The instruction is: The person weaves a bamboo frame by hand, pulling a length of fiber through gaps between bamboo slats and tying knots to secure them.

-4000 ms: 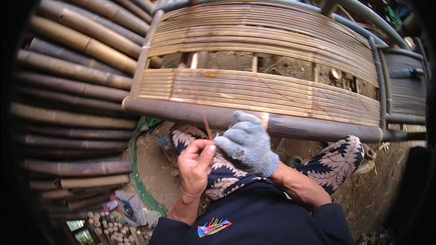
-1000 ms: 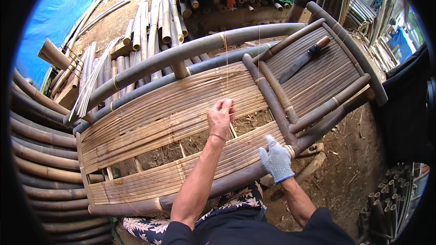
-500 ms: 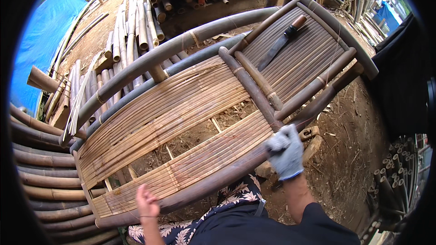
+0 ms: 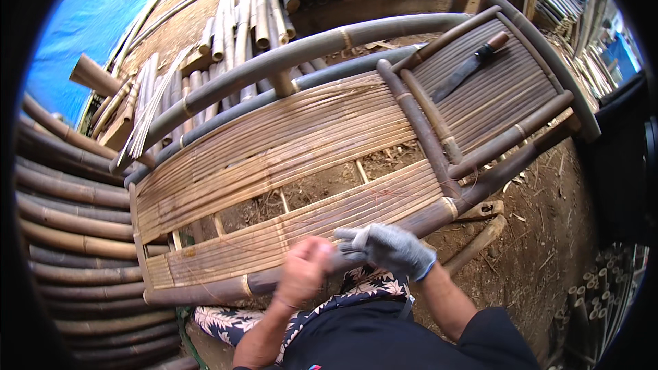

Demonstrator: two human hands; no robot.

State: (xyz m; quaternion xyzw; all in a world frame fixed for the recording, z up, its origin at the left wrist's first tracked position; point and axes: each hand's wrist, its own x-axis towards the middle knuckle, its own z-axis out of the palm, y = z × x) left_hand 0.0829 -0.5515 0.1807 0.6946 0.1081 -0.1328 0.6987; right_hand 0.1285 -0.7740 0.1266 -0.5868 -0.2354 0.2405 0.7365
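Note:
My bare left hand point(image 4: 301, 272) is above the front rail point(image 4: 370, 238) of a bamboo lounge chair, blurred, with its fingers curled in; anything inside them is hidden. Just to its right, my right hand point(image 4: 394, 250) wears a grey knit glove with a blue cuff. Its fingers stretch apart toward the left hand, and I see nothing held in them. Thin reddish strands point(image 4: 385, 194) lie over the front seat slats point(image 4: 329, 212). Between these and the rear slats point(image 4: 295, 133) is a long gap with crosspieces. A large knife point(image 4: 466, 68) rests on the slatted end panel point(image 4: 490, 85).
Stacked bamboo poles point(image 4: 75, 243) stand close at the left. Cut bamboo lengths point(image 4: 240, 27) lie behind the chair, near a blue tarp point(image 4: 89, 20). Wood offcuts point(image 4: 476, 243) lie on the dirt floor point(image 4: 541, 199) at the right, with upright bamboo pieces point(image 4: 593, 294) beyond.
My hands have come together: the left moved right and up, the right moved left and down from the chair's corner, its fingers opening out. The view shifted; the knife stayed put.

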